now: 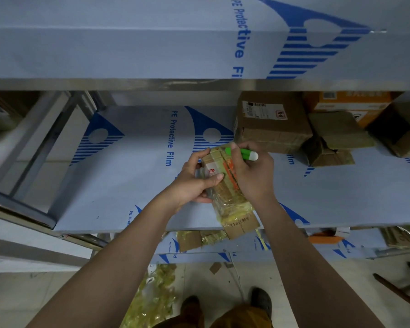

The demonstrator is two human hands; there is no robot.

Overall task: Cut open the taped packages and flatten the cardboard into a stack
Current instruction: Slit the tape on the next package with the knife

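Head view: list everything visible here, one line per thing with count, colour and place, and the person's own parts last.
taped package: one, brown under yellowish tape, held above the shelf's front edge
cutter: one, green and white, in the right hand at the package's far end
cardboard boxes: several, brown and one orange, on the shelf at right rear
shelf: one, pale blue protective film with blue print
cardboard and tape scraps: a few, brown and yellow, on the lower shelf
tape heap: one, yellow-green, on the floor
left hand: grips the package's left side
right hand: holds the cutter
shoes: two, dark, bottom edge
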